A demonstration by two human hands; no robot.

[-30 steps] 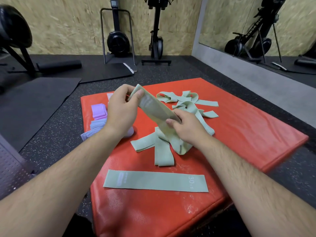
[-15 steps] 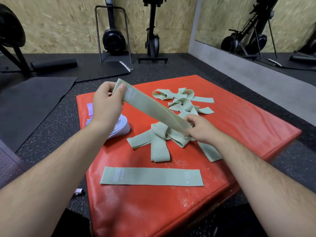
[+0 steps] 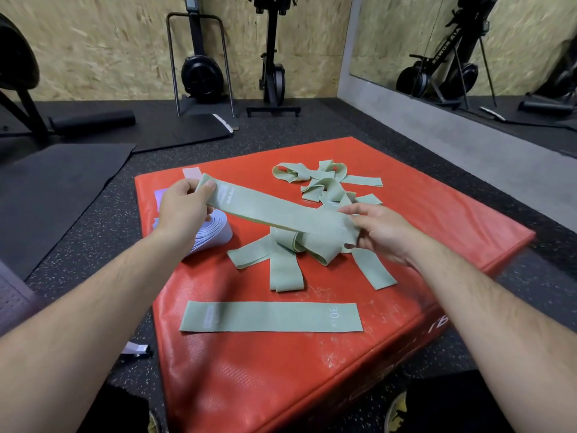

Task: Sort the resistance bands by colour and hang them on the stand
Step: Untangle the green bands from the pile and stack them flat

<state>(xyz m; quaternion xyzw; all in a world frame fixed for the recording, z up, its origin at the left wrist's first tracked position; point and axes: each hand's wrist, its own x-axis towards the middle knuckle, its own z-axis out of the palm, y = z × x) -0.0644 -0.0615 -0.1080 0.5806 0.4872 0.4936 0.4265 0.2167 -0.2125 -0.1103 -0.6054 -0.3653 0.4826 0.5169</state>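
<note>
Left hand [image 3: 182, 210] pinches one end of green band [image 3: 281, 214], thumb on top, forearm reaching fwd; right hand [image 3: 382, 232] grips the other end, fingers curled. Band spans flat btwn both hands, above tangled pile [image 3: 284, 267] on red mat [image 3: 249, 385]; purple bands [image 3: 215, 234] beside left wrist.

I read "30 LB" in white on the flat green band [image 3: 271, 317] lying on the red pad [image 3: 452, 232]. The rowing machine [image 3: 443, 48] in the mirror carries lettering that looks like "AIR ROWER". White print on the held band [image 3: 281, 214] is too blurred to read.
</note>
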